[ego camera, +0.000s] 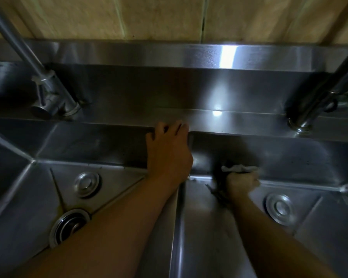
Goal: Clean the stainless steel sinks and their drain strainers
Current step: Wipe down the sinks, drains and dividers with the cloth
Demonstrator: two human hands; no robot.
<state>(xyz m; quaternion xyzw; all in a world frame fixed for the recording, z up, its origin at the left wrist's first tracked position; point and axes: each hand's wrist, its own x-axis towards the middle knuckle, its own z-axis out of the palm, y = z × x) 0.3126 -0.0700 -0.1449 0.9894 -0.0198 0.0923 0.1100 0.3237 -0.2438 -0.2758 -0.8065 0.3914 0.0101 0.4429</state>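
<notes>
Two stainless steel basins sit side by side, their brushed metal smooth and dimly reflective, with creased floors sloping toward the drains. The left sink (pixel 28 197) holds a round, ridged strainer cover (pixel 86 184) lying flat on its floor toward the far side, and nearer the viewer an open drain (pixel 68 227) ringed by a bright metal flange with a dark hollow inside. The right sink (pixel 319 217) has a similar round, concentric-ringed strainer (pixel 280 208) seated flat in its floor. A narrow steel divider (pixel 175 227) runs between the basins, its long axis going from near to far. The left hand (pixel 168 151) rests on the far end of that divider where it meets the back ledge (pixel 239 117), fingers slightly spread and curled over the edge. The right hand (pixel 241 182) is inside the right sink at its far left corner, fingers closed in a fist around a crumpled white cloth (pixel 239 168) pressed against the back wall. Two tubular steel faucets rise from the ledge, the left faucet (pixel 48 87) leaning up and left, the right faucet (pixel 319 101) leaning up and right. Behind them stands a tan panelled wall (pixel 169 17).
</notes>
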